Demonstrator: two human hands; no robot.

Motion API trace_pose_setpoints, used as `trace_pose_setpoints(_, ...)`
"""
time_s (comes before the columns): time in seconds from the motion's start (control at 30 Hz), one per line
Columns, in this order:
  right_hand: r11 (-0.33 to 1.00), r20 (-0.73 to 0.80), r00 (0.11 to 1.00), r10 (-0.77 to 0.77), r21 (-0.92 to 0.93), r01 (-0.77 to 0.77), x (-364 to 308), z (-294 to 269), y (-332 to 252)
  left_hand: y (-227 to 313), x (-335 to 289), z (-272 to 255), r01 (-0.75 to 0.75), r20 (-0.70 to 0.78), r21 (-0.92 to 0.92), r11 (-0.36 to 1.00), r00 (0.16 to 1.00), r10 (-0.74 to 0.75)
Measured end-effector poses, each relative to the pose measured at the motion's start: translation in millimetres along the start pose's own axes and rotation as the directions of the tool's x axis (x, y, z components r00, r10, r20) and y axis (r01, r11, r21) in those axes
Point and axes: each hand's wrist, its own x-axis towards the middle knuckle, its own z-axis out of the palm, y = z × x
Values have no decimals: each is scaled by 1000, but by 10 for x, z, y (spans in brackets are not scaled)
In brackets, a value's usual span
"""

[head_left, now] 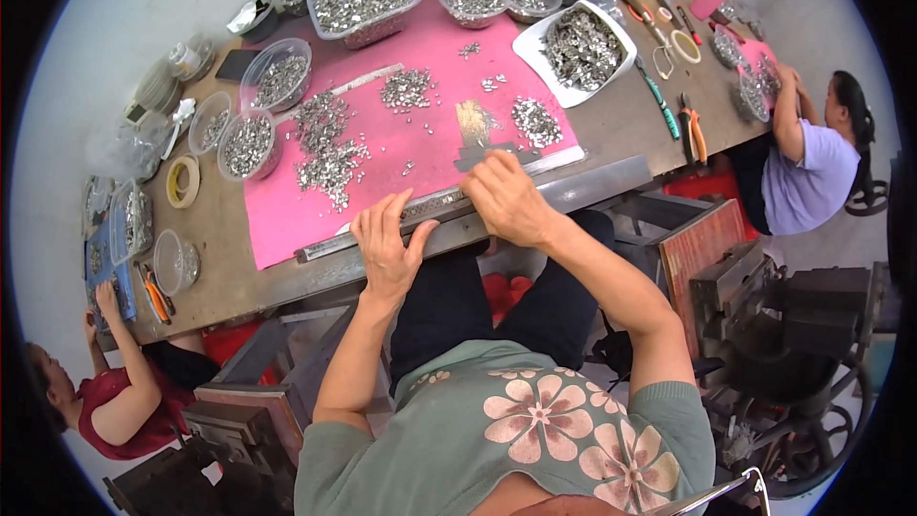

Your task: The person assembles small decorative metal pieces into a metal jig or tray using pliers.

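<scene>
A long metal rail [439, 203] with a dark channel lies along the table's front edge. My left hand [387, 244] rests at its left part, fingers stretched and thumb apart, holding nothing that I can see. At the rail's middle my right hand [511, 199] is closed, its fingers bent together; whatever is in them is hidden. Beyond the hands, small silvery metal pieces lie in loose piles on a pink mat [287, 229]: a large pile [325, 129] at the left, one pile [406, 91] farther back, and another pile [537, 122] at the right.
Plastic tubs of metal pieces, such as a rectangular tub [368, 5], line the back and left. A white tray [621, 48] of dark pieces stands right, near orange-handled pliers [694, 129] and a tape roll [181, 182]. Two people [807, 158] [124, 392] work at either side.
</scene>
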Motion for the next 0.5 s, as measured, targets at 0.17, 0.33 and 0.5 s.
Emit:
trace_pose_setpoints(0.17, 928, -387, 906, 170, -247, -280, 181, -463, 732, 2, -7, -10, -6, -13, 3, 1000, 1000, 6)
trace_pose_setpoints(0.33, 773, -439, 783, 441, -258, -580, -130, -594, 967, 8, -10, -3, 8, -2, 0, 1000, 1000, -8)
trace_pose_setpoints(0.5, 877, -90, 872, 481, 43, -479, -371, -265, 423, 90, 87, -51, 19, 16, -9, 1000, 1000, -18)
